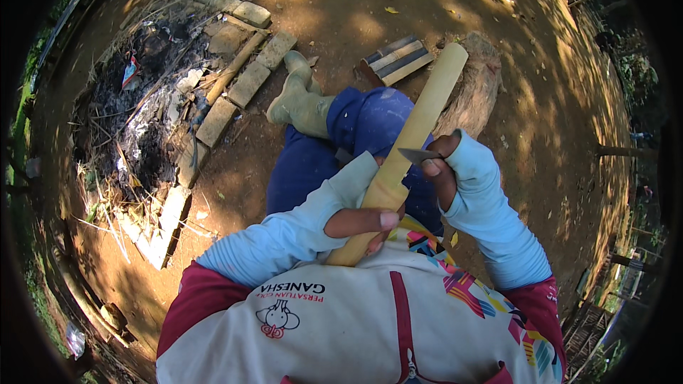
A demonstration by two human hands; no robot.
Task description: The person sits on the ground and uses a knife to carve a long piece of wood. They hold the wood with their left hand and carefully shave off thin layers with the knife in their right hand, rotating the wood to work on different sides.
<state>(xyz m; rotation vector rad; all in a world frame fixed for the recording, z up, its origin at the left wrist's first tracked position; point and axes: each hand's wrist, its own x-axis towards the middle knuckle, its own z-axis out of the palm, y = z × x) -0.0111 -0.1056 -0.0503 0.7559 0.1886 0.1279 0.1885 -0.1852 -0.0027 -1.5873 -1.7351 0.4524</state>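
A long, pale wooden slat [425, 107] with a rounded far end slants across my lap, its near end against my jacket. A notch shows in its edge near my left hand [350, 217], which is closed around the lower part with the thumb across the face. In my right hand [445, 174] a small knife [418, 156] is pinched between thumb and fingers. Its pointed blade lies over the slat's face, just above the notch; whether it touches the wood I cannot tell. Light blue sleeves cover both palms and wrists.
Beyond the slat lie a rough log [480, 78] and a small block of striped wood [397, 60] on brown soil. At the left, stone blocks [249, 84] border a heap of ash and charred rubbish [153, 114]. My boots [302, 103] rest near those blocks.
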